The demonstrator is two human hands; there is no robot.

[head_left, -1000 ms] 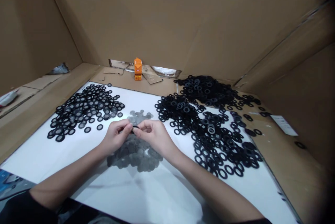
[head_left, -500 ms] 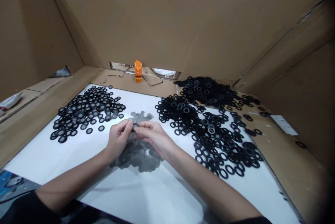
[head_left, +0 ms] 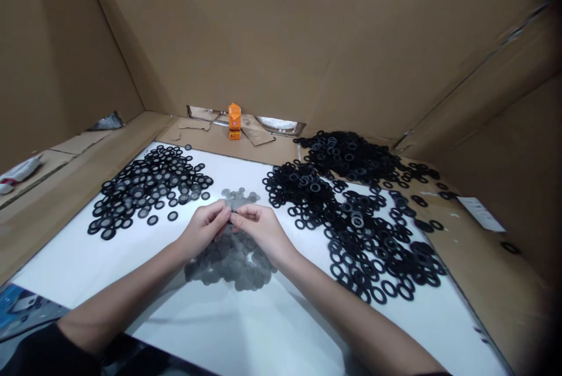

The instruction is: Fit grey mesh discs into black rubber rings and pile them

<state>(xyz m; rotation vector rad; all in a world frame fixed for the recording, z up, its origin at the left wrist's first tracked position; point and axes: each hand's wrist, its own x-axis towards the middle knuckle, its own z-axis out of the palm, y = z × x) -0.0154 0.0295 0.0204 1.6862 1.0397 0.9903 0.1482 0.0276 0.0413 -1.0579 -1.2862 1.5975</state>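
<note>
As the head view looks down, the left hand [head_left: 205, 225] and right hand [head_left: 262, 226] meet near the middle, fingertips nearly touching. The left hand is closed to a pinch, thumb against forefinger, with hold of one edge of a small dark piece [head_left: 233, 211]. The right hand pinches the opposite edge, its other fingers curled. The piece sits between the two sets of fingertips, mostly hidden, so whether it is a bare ring or a filled one cannot be told.

Taking the hands as the clock's centre, grey discs [head_left: 235, 267] spread on the white board [head_left: 211, 329] at six o'clock, with a few at twelve. Filled rings [head_left: 153, 180] lie between nine and ten. Black rings [head_left: 366, 241] run from about half past two to four; a further heap [head_left: 351, 156] lies at two. An orange carton [head_left: 235, 121] stands at twelve, beyond the board; a white card [head_left: 480, 214] lies far out at three.
</note>
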